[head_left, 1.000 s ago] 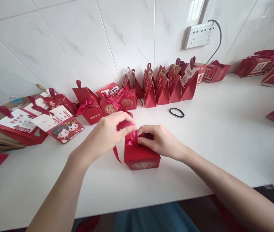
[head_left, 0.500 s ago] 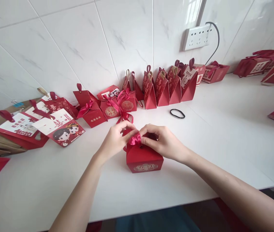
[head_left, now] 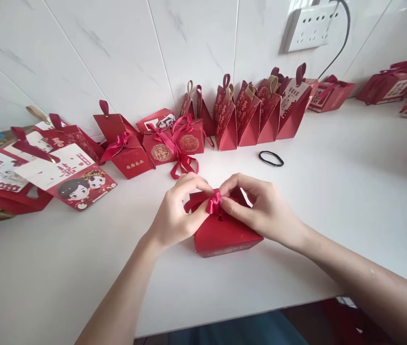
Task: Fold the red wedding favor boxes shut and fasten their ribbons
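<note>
At the centre of the frame, a red gift box (head_left: 225, 235) is set on the white table (head_left: 332, 201). Its dark pink ribbon (head_left: 213, 203) is pinched from both sides by the left hand (head_left: 176, 215) and right hand (head_left: 261, 208), fingers curled closed.

On the table (head_left: 332, 191), a box (head_left: 225, 235) sits near the front edge between the left hand (head_left: 174, 215) and right hand (head_left: 264, 211), with a hair tie (head_left: 271, 158) behind it to the right and a row of bags (head_left: 257, 115) farther back against the wall.
</note>
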`<action>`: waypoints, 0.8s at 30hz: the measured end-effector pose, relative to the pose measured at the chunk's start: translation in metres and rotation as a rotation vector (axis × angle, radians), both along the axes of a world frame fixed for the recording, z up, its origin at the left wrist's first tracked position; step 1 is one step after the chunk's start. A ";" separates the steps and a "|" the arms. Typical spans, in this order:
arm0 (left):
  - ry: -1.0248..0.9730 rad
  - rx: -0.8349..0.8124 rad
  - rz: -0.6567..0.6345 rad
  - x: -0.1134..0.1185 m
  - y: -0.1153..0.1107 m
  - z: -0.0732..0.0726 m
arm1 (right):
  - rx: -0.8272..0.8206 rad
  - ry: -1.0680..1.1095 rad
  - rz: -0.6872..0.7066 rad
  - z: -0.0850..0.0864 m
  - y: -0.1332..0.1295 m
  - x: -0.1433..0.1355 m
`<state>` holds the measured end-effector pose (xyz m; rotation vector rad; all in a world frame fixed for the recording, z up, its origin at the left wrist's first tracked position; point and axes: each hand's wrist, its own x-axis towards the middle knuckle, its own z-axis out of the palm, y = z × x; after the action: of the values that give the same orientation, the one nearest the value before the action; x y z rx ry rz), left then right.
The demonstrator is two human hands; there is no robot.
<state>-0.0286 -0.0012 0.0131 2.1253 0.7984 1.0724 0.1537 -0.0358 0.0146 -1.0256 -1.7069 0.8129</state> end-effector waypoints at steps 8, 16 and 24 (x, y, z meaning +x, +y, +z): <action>0.026 0.058 -0.087 -0.007 -0.002 0.005 | -0.002 0.039 0.013 -0.002 0.001 0.000; 0.044 0.099 -0.035 -0.006 -0.004 0.003 | -0.001 0.050 0.008 -0.002 0.003 0.000; -0.068 -0.237 -0.050 -0.009 -0.003 0.005 | -0.067 0.105 0.080 -0.001 0.005 0.004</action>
<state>-0.0378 -0.0040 0.0178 1.8908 0.7950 0.9674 0.1574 -0.0308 0.0134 -0.9473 -1.6493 0.9651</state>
